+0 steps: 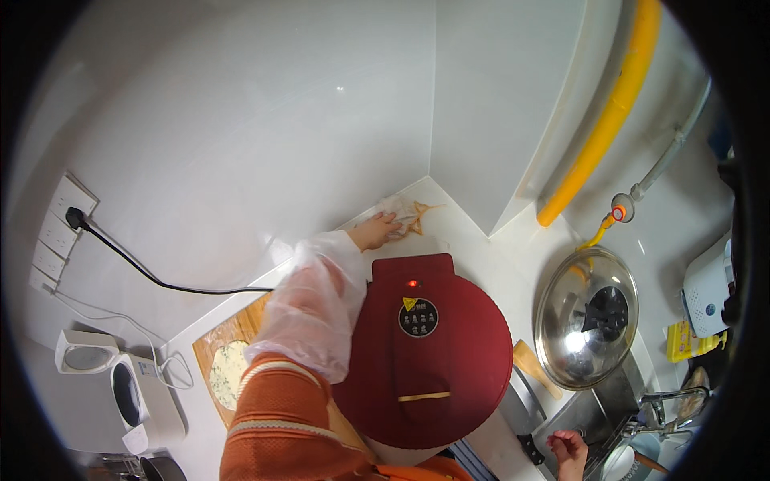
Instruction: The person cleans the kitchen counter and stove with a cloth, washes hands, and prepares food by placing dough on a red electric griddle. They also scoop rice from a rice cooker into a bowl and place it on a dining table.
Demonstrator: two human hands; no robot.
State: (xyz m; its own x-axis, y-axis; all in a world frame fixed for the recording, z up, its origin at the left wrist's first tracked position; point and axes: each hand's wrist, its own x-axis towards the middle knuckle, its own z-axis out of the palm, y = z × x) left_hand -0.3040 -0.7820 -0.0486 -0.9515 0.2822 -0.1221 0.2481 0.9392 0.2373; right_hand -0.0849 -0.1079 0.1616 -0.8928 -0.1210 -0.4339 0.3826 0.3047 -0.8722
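Note:
My left hand, in a clear plastic sleeve cover over an orange knit sleeve, rests on a crumpled whitish cloth or wipe in the back corner of the counter. Orange-brown strands or stains show at the wipe's right edge. Just in front of that hand stands a round red electric baking pan, lid down and indicator light lit. My right hand is above the sink's near edge, fingers loosely bent, with nothing seen in it. A knife lies nearby.
Left of the pan, a wooden board holds a flat dough round with green flecks. A black power cord runs to the wall sockets. A glass pot lid, a wooden spatula and the sink faucet are on the right.

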